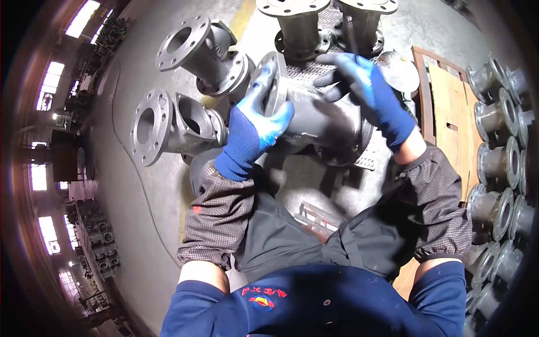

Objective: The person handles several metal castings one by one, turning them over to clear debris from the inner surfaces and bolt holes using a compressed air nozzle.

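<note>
1. Grey flanged casting [320, 121] – lying on its side before the person's knees.
2. Left hand [255, 121] pinches its left flange between fingers and thumb.
3. Right hand [362, 84], fingers apart, above it – I cannot tell whether it grips the dark rod [351, 35].
4. Two similar castings [216, 62] at left.

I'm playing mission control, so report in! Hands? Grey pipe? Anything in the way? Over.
Left hand gripping grey pipe by its flange. Right hand over the pipe's body, contact unclear. More flanged pipes close by, left and beyond, not clearly blocking.
</note>
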The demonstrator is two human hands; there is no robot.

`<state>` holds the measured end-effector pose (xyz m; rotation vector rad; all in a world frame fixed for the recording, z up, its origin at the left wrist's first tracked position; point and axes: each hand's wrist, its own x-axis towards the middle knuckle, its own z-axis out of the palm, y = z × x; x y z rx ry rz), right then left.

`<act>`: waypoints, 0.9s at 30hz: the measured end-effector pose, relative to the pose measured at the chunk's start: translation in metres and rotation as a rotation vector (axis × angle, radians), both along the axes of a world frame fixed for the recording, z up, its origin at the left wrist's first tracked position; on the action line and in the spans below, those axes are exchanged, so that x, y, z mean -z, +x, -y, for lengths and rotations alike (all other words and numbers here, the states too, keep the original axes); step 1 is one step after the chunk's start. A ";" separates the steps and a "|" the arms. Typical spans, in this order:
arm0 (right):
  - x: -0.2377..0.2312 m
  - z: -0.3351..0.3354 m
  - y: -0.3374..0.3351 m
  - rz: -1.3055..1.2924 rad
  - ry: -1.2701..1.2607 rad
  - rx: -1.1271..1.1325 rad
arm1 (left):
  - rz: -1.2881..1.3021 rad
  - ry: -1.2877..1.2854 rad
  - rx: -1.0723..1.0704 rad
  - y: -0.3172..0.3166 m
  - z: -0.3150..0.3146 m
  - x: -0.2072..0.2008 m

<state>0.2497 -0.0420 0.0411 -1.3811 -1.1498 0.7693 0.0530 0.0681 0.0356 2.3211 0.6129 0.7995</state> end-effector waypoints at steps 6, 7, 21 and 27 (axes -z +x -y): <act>0.015 -0.014 -0.004 -0.119 -0.006 0.144 | 0.032 -0.109 0.196 0.031 0.017 -0.007; 0.010 -0.014 -0.014 0.451 0.249 0.153 | 0.039 -0.139 0.203 0.030 0.017 -0.003; 0.042 0.009 0.004 0.278 0.091 0.635 | 0.263 -0.655 -0.168 0.012 -0.018 0.033; 0.032 0.009 0.000 0.175 0.084 0.563 | 0.466 -1.514 0.134 0.005 -0.014 0.059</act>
